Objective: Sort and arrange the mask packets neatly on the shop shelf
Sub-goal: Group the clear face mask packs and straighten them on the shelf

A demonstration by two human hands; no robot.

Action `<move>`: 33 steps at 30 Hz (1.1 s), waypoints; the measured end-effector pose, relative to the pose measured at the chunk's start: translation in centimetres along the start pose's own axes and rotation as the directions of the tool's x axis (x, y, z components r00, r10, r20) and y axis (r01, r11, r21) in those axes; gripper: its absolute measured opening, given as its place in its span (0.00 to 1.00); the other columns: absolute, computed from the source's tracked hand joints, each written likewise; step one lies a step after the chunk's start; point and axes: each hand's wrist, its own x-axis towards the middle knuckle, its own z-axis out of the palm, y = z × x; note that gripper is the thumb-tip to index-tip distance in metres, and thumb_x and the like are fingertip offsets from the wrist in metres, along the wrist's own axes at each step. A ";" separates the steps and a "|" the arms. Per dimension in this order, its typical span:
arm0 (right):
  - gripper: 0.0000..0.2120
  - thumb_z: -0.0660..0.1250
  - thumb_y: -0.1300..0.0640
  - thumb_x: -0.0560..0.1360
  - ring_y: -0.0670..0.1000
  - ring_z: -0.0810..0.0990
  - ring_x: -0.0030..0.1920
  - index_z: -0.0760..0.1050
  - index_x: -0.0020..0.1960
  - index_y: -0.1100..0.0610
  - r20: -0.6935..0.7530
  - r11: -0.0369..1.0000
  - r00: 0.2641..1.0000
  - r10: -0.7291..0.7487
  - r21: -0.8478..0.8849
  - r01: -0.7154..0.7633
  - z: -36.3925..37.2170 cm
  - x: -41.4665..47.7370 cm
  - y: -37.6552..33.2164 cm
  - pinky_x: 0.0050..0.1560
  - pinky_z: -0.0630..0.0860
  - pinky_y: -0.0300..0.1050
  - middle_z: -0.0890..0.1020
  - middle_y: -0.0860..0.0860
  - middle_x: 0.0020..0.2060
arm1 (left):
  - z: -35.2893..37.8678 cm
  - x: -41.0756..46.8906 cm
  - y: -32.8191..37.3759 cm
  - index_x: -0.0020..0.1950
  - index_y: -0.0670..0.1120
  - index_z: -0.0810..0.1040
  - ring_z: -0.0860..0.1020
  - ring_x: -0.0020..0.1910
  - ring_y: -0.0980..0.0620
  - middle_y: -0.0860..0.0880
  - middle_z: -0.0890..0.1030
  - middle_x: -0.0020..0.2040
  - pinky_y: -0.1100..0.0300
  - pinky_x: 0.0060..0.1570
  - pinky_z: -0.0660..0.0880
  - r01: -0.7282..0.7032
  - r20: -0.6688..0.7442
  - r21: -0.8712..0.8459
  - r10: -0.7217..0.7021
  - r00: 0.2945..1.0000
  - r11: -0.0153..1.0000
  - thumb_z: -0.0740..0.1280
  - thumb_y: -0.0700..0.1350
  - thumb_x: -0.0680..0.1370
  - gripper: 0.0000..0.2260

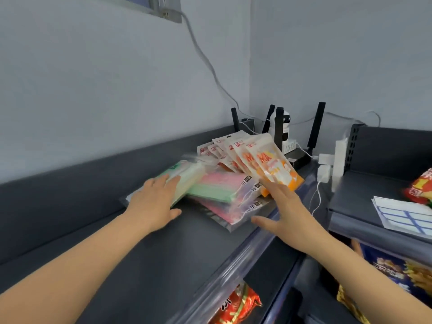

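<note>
One long, dark grey metal shelf (163, 253) with a clear plastic strip along its front edge carries all the mask packets. At least three flat, glossy, clear packets (217, 185) lie in a loose overlapping pile near its middle, with pastel pink, green and white masks showing through; the exact count is hard to tell. Behind and partly upon them, about six stiffer orange-and-white pouches (273, 169) lean in a fan. Two hands reach in, both with straight, unclenched fingers. The left hand (152, 199) lies flat on the green-and-white packet (184, 174) at the pile's left end. The right hand (280, 206) has its fingers spread, the tips touching the lower edge of the front pouch. In the corner behind stands one black router (299, 160) with four upright stick antennas, one small rounded white camera (284, 127) just beside it, and two boxy white plugs (325, 159) with thin cords.
</note>
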 end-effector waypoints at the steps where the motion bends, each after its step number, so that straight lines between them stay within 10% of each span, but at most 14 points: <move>1: 0.41 0.72 0.44 0.69 0.46 0.56 0.70 0.52 0.75 0.44 0.013 0.999 0.999 -0.047 0.013 0.047 0.4 1.0 0.2 0.68 0.55 0.39 0.59 0.44 0.71 | 0.4 0.4 0.0 0.77 0.53 0.47 0.57 0.73 0.45 0.51 0.53 0.77 0.47 0.62 0.68 0.021 0.002 -0.004 -0.021 1.000 1.000 0.66 0.59 0.75 0.38; 8: 0.46 0.67 0.33 0.66 0.54 0.35 0.75 0.48 0.75 0.42 0.296 0.838 0.897 -0.328 -0.348 0.421 3.2 7.6 1.9 0.73 0.38 0.61 0.43 0.44 0.75 | 2.5 2.9 0.3 0.77 0.54 0.42 0.60 0.71 0.42 0.48 0.53 0.77 0.45 0.64 0.69 0.246 0.116 -0.008 -0.243 0.963 0.969 0.68 0.58 0.73 0.43; 14: 0.52 0.66 0.27 0.60 0.53 0.42 0.75 0.42 0.75 0.40 0.506 0.837 0.786 -0.356 -0.202 0.508 3.8 10.8 3.1 0.73 0.40 0.58 0.46 0.45 0.77 | 3.1 4.4 1.7 0.78 0.51 0.42 0.70 0.65 0.43 0.46 0.61 0.74 0.49 0.57 0.74 0.290 0.084 0.108 -0.300 0.950 0.951 0.63 0.46 0.76 0.37; 26: 0.47 0.64 0.33 0.65 0.54 0.61 0.71 0.45 0.76 0.46 0.457 0.832 0.771 -0.443 -0.111 0.544 3.8 11.0 2.7 0.68 0.64 0.51 0.58 0.48 0.74 | 1.7 3.3 1.7 0.78 0.51 0.44 0.74 0.60 0.41 0.45 0.66 0.72 0.46 0.56 0.74 0.331 0.085 0.186 -0.350 0.933 0.925 0.56 0.39 0.77 0.33; 33: 0.39 0.60 0.39 0.68 0.52 0.72 0.56 0.51 0.74 0.49 0.336 0.812 0.813 -0.475 -0.188 0.552 4.5 10.2 1.5 0.48 0.70 0.43 0.69 0.49 0.62 | -0.8 -3.3 -1.9 0.76 0.53 0.47 0.77 0.52 0.44 0.48 0.71 0.64 0.52 0.44 0.73 0.389 0.018 0.343 -0.421 0.907 0.855 0.55 0.38 0.76 0.31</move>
